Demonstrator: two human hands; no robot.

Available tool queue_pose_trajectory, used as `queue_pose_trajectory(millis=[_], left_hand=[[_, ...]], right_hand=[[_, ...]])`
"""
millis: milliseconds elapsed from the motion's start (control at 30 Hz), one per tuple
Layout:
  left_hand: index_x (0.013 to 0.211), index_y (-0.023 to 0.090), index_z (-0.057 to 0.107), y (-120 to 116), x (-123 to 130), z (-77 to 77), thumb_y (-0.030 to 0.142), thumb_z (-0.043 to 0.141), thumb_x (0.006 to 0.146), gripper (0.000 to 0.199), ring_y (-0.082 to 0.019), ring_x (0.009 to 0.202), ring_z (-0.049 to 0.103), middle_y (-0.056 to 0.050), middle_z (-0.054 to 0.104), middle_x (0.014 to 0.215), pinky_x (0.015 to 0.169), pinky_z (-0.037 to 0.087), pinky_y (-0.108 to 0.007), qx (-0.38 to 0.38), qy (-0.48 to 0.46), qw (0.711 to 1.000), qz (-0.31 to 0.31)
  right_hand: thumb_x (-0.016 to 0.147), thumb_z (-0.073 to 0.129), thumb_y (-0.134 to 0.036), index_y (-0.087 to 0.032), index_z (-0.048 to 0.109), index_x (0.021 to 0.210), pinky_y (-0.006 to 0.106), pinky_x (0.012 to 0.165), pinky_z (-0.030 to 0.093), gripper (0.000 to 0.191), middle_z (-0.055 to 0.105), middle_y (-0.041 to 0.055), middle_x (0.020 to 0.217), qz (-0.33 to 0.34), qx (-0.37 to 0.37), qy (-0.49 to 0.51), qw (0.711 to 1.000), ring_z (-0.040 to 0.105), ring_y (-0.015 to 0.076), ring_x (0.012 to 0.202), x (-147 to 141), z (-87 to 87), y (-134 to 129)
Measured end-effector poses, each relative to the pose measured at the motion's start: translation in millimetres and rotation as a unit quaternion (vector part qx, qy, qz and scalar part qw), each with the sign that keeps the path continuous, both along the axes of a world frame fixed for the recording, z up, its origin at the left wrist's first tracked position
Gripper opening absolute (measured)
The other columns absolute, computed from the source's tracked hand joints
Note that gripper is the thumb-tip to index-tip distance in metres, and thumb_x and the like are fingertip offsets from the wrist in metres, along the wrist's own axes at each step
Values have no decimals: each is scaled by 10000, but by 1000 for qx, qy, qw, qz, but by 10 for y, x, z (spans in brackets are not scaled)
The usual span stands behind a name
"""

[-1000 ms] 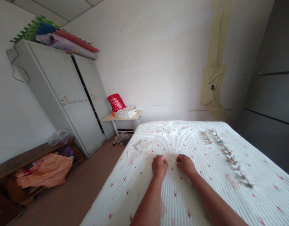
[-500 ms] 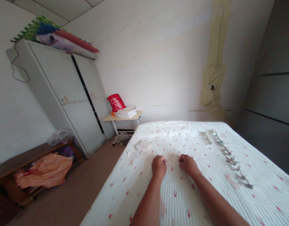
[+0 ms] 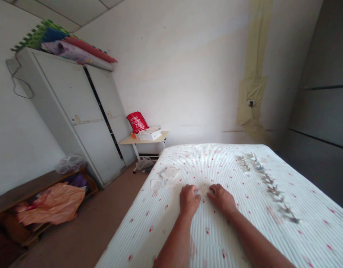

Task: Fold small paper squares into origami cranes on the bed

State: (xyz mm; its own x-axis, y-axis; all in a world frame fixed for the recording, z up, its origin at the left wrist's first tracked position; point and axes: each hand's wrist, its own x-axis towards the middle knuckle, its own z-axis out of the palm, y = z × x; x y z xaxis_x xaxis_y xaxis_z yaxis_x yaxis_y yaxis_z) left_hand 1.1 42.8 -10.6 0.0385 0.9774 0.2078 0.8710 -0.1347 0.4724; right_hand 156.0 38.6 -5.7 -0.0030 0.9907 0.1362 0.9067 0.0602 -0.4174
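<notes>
A small sheet of printed paper [image 3: 203, 191] lies almost flat on the bed between my hands. At its left edge, my left hand [image 3: 189, 199] has its fingers curled and its thumb bent in against the paper. My right hand [image 3: 222, 198] pinches at the right edge, fingertips pointing inward. The fingertips partly hide both paper edges. Farther left lie a stack of small papers [image 3: 169, 173] and a loose printed sheet [image 3: 157, 184]. On the right side stands a row of small folded paper figures [image 3: 273, 190], with a shorter row [image 3: 243, 163] behind it.
A white quilted bed cover with red dots [image 3: 207, 230] spreads under everything. Behind its left corner stands a small table [image 3: 126, 140] with a red bag [image 3: 137, 122] and a white box [image 3: 151, 135]. A grey cabinet [image 3: 73, 100] and a low wooden bench [image 3: 28, 186] are on the left.
My right hand has moved left, closer to my left hand. The fingers of both hands have loosened slightly from tighter curls around the paper's edges.
</notes>
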Motion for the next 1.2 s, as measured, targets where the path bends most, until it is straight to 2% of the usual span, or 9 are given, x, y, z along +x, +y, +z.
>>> queue_pose_trajectory(millis=[167,433,667,933,1200], left_hand=[[1042,212,585,-13,3,15,204,547,723,322,-163,996,488,-22,599,1025,884,347,-232,-2,17,1000,3],[1004,227,612,-14,18,25,208,524,752,267,-166,1003,481,-26,596,1021,883,341,-241,-20,43,999,3],[961,235,620,-5,14,-11,224,545,738,236,-169,968,487,-25,603,974,852,352,-246,13,34,999,-1],[963,244,600,-32,37,20,195,564,740,231,-165,965,482,-16,594,974,807,338,-249,9,53,999,-4],[838,231,588,-51,42,32,182,560,742,111,-152,932,480,0,581,920,775,324,-244,22,78,997,-18]], right_hand=[[772,489,-266,-194,593,931,222,588,302,203,574,44,944,13,8,-29,999,579,134,772,-39,-20,-27],[763,501,-252,-222,596,951,210,593,301,212,585,16,955,12,12,3,1000,572,119,778,-27,-29,-33],[742,499,-198,-215,591,925,208,583,295,205,578,9,948,13,31,21,999,556,109,749,-44,-18,-47],[723,488,-148,-192,561,760,193,611,312,93,556,-1,829,54,60,54,995,526,107,741,-48,-31,-40],[715,487,-133,-192,594,725,197,655,334,122,560,13,806,88,59,59,993,523,118,769,-49,-22,-39]])
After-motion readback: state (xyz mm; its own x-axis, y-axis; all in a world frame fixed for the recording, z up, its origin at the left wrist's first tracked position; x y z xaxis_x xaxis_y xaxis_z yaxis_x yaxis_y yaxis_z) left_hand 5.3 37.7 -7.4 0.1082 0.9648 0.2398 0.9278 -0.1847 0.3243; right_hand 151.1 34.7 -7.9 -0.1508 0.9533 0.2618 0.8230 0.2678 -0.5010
